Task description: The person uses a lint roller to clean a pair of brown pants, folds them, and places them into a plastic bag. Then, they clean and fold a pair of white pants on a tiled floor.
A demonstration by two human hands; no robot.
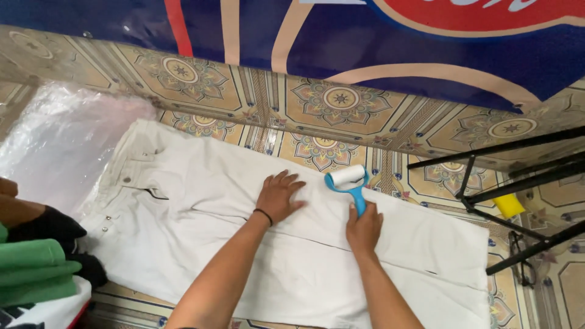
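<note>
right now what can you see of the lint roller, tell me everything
The lint roller has a bright blue handle, plastic by its look, that forks into a frame holding a white roll. The roll lies across the far edge of the white trousers, which are spread flat on the patterned floor. The handle points back toward the person, and the right hand is closed around its lower end. The left hand presses flat on the cloth just beside the roller and does not touch it.

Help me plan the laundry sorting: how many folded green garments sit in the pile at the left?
2 folded green garments: the upper one lies on the lower one, at the left edge beside the white trousers. More may lie hidden underneath or beyond the frame.
</note>
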